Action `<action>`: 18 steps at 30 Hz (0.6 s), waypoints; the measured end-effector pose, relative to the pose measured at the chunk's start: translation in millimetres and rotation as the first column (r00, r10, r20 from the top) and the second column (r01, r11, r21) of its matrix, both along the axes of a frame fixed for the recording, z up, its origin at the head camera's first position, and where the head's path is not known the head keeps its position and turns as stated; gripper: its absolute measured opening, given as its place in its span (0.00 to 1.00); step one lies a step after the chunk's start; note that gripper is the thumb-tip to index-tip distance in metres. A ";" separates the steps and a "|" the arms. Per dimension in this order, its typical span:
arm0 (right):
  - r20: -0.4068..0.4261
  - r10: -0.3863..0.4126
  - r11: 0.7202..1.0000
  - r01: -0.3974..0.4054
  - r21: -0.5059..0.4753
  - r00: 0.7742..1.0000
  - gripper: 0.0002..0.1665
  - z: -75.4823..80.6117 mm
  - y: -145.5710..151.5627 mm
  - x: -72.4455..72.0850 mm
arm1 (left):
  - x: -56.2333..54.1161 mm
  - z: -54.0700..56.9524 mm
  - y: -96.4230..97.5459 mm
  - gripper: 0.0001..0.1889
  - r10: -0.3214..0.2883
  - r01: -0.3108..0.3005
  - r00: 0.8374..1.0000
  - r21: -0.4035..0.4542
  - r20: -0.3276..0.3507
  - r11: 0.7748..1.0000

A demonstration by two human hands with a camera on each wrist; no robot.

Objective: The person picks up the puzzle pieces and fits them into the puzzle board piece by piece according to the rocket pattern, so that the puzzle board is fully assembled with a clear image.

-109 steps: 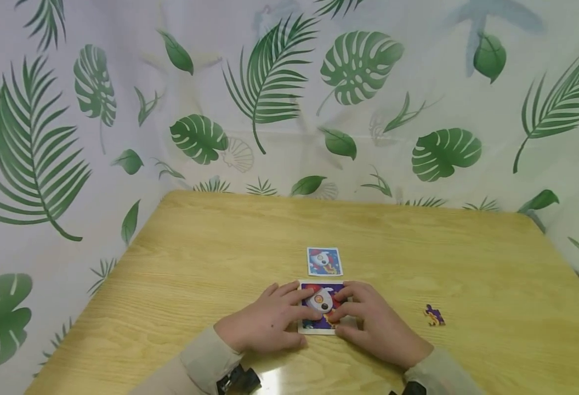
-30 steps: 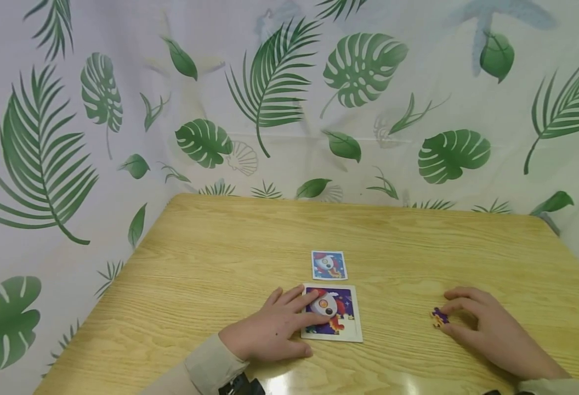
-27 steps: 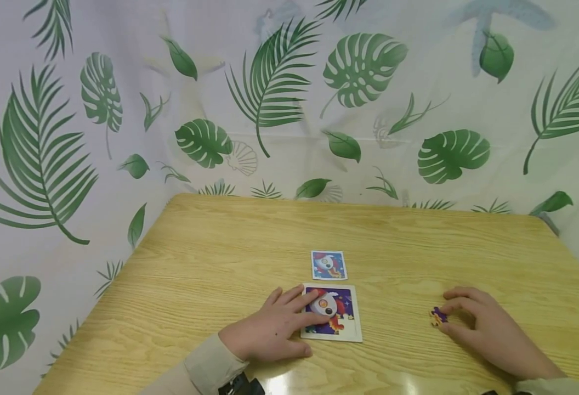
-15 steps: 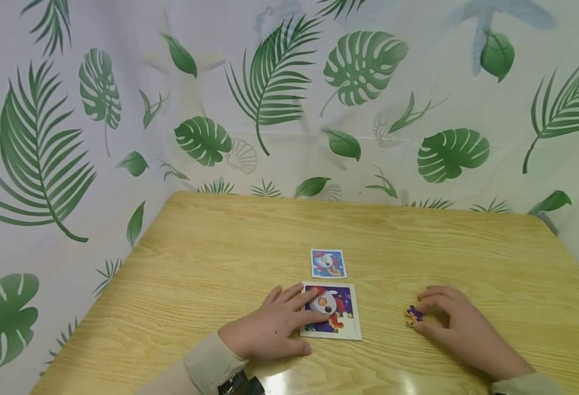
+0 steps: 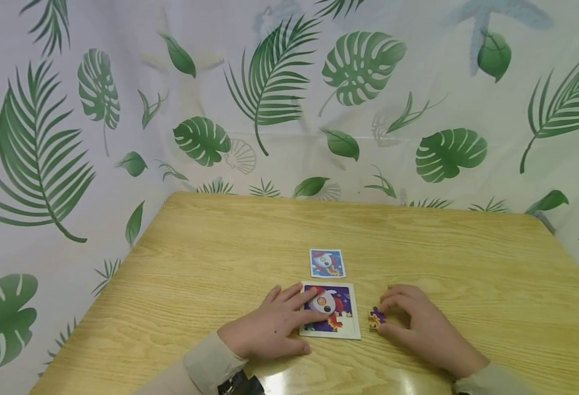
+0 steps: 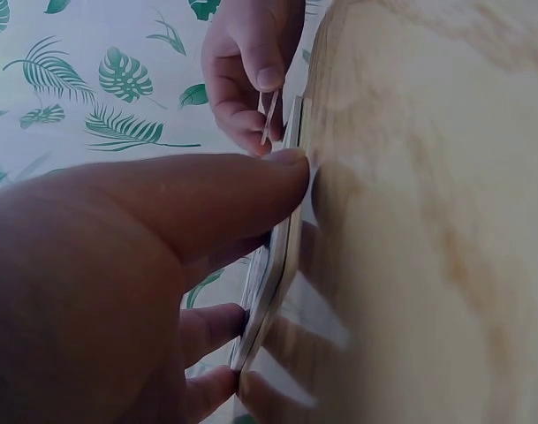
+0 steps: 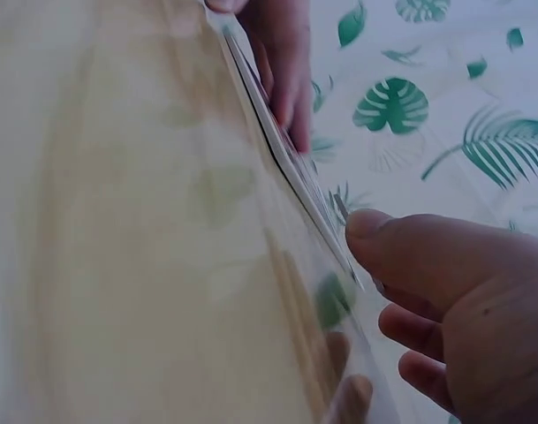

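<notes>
A square jigsaw puzzle [image 5: 346, 299] in a pale frame lies flat on the table, with a bare gap at its lower right. My left hand [image 5: 272, 327] rests on its left side, fingers stretched over the picture. Just right of the frame, my right hand [image 5: 423, 326] pinches a purple and orange puzzle piece [image 5: 376, 318] between thumb and fingers. Seen edge-on in the left wrist view, the thin piece [image 6: 269, 119] is held apart from the puzzle. The left hand covers part of the picture.
Behind the puzzle lies a small picture card [image 5: 327, 263] with a similar design. The wooden table [image 5: 210, 247] reaches back to a leaf-printed curtain [image 5: 279, 175], which also hangs along the left side.
My right hand left the puzzle, took hold of the piece at the right and has carried it leftward, close to the frame. My left hand stays on the puzzle.
</notes>
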State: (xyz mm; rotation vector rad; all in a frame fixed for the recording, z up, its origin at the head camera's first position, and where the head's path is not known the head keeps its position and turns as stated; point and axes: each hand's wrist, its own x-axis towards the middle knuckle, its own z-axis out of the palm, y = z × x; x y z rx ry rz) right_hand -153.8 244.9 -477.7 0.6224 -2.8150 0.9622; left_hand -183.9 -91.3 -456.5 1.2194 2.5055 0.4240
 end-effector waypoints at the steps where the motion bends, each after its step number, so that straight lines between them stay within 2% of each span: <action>1: 0.002 0.013 1.000 -0.013 -0.004 1.000 0.14 0.2 -5.3 0.1 | 0.1 -0.3 0.1 0.31 0.001 -0.001 1.000 0.000 0.000 1.000; 5: 0.010 0.047 0.999 -0.047 -0.007 0.999 0.13 0.5 -24.9 -1.3 | 0.8 -1.0 -0.1 0.31 0.006 -0.006 1.000 0.007 0.005 1.000; 10: -0.038 0.071 0.997 -0.071 0.016 0.997 0.13 0.5 -42.6 -2.9 | 0.9 -0.1 -0.4 0.31 0.000 0.000 1.000 0.017 -0.004 1.000; 18: -0.049 0.043 0.997 -0.040 0.059 0.998 0.14 -0.7 -54.1 -3.0 | 1.8 0.2 1.3 0.31 0.001 0.000 0.999 0.014 -0.033 1.000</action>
